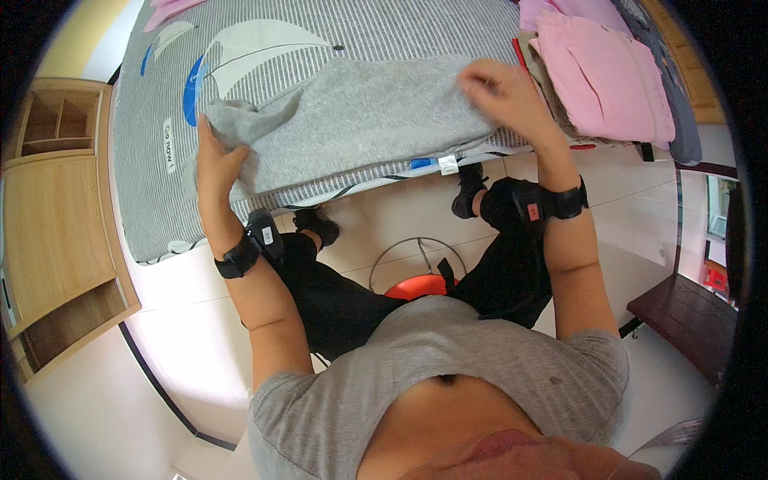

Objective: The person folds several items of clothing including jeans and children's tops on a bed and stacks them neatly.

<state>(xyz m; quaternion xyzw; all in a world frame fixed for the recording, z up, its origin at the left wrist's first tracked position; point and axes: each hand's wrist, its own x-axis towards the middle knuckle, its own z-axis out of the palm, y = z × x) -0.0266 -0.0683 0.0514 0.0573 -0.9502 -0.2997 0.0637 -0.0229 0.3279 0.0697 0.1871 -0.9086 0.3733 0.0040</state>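
Note:
A light grey garment (368, 112) is laid out flat across the near part of a bed, with a loose flap turned up at its left end. Its exact kind I cannot make out. At that left end rests my left hand (216, 164), thumb and fingers apart, touching the fabric. Over the garment's right end is my right hand (504, 96), its bent fingers smeared by motion. Whether those fingers pinch any cloth does not show.
The bed's striped sheet (152, 192) carries sailboat prints. Folded pink clothes (600, 80) are piled at the right. A wooden cabinet (60, 232) stands at the left. Below me is a red stool (420, 286); a dark brown bench (688, 320) is at the lower right.

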